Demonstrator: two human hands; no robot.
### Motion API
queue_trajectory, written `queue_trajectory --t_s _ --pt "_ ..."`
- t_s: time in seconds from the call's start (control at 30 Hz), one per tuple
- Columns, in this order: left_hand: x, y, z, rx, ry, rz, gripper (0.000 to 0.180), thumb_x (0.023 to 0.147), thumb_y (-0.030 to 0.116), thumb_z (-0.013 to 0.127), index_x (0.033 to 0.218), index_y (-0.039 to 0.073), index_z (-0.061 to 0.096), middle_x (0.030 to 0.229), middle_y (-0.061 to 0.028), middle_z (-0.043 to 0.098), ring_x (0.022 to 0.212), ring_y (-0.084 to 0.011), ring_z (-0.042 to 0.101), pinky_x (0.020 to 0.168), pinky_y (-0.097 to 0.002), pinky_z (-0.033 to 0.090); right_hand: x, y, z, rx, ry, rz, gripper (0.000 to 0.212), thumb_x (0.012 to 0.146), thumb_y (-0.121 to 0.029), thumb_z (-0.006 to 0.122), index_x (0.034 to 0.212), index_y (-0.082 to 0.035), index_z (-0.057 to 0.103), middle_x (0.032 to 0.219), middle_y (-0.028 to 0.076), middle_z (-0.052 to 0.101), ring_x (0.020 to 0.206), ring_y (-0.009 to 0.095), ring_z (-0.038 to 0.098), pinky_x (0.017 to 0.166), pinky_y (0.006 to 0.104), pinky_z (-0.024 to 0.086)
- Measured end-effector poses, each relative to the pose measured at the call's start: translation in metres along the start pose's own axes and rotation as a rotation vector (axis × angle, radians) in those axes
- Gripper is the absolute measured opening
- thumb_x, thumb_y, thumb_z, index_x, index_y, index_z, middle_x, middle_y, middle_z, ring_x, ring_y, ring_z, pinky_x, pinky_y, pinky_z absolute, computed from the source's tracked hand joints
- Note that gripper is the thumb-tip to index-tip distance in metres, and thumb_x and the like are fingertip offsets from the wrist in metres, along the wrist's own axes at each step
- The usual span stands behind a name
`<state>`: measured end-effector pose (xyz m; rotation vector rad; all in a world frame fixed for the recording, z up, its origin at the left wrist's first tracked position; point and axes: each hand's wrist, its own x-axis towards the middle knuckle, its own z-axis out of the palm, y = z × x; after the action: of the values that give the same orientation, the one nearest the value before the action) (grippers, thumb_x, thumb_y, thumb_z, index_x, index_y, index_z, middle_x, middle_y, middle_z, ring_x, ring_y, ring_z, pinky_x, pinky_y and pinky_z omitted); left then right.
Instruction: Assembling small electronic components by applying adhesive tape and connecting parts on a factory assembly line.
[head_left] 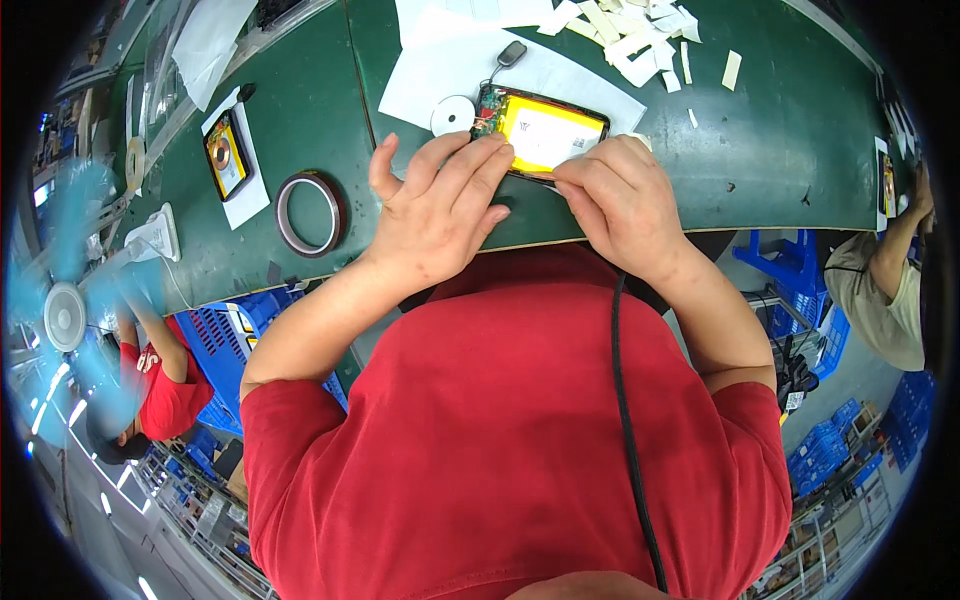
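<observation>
In front of me on the green bench lies an opened power bank with a yellow-framed white battery pack (pixel 541 135) in a black case. A green circuit board with thin wires shows at its left end. My left hand (pixel 438 208) has its fingers apart, their tips resting on the case's near left edge. At the near right edge, my right hand (pixel 628 205) has thumb and fingertips pressed together; whatever is between them is hidden. A white round disc (pixel 453 116) lies beside the circuit board. Behind it, a small black oval piece (pixel 512 53) is on a cable.
White paper (pixel 420 92) lies under the device. A brown tape roll (pixel 310 214) and a second opened device (pixel 228 155) are to the left. Pale paper strips (pixel 640 40) are scattered at the back right. A blue fan (pixel 66 315) and two other people are at the sides.
</observation>
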<state>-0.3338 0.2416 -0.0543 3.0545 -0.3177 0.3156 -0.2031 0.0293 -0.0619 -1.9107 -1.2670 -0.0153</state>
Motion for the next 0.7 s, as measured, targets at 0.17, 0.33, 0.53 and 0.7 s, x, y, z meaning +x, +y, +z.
queue_trajectory --t_s 0.17,0.33,0.53,0.7 --pt "0.002 0.001 0.0 -0.027 -0.017 -0.013 0.056 0.082 0.033 0.076 0.133 0.015 0.065 0.137 0.005 0.059 0.13 -0.0185 0.048 0.117 -0.0587 0.008 -0.001 0.001 -0.001 0.012 -0.007 0.005 0.016 0.084 -0.007 0.075 0.097 -0.008 0.067 0.086 0.008 0.057 0.081 0.029 0.059 0.076 0.0412 0.048" --pt "0.013 -0.011 -0.014 -0.176 -0.121 -0.041 0.05 0.085 0.028 0.076 0.133 0.023 0.066 0.137 0.0071 0.059 0.134 -0.0204 0.045 0.116 -0.0613 0.009 -0.001 0.001 -0.001 -0.001 -0.017 -0.003 0.015 0.084 -0.007 0.075 0.097 -0.007 0.067 0.086 0.008 0.057 0.082 0.029 0.059 0.076 0.041 0.049" --pt "0.023 -0.041 -0.018 -0.205 0.155 -0.14 0.027 0.08 0.018 0.082 0.107 0.022 0.077 0.116 0.008 0.067 0.116 -0.0205 0.057 0.108 -0.0517 0.027 0.0 0.0 -0.002 0.0 -0.017 0.006 0.015 0.084 -0.007 0.075 0.097 -0.008 0.067 0.087 0.009 0.057 0.082 0.03 0.059 0.076 0.0416 0.049" --pt "0.036 -0.037 -0.021 -0.265 0.065 -0.044 0.014 0.077 0.018 0.084 0.09 0.017 0.078 0.096 0.0063 0.068 0.106 -0.0184 0.061 0.104 -0.0478 0.035 -0.002 0.0 -0.001 0.006 -0.013 0.013 0.015 0.085 -0.007 0.075 0.097 -0.007 0.067 0.088 0.009 0.057 0.083 0.03 0.06 0.076 0.042 0.05"
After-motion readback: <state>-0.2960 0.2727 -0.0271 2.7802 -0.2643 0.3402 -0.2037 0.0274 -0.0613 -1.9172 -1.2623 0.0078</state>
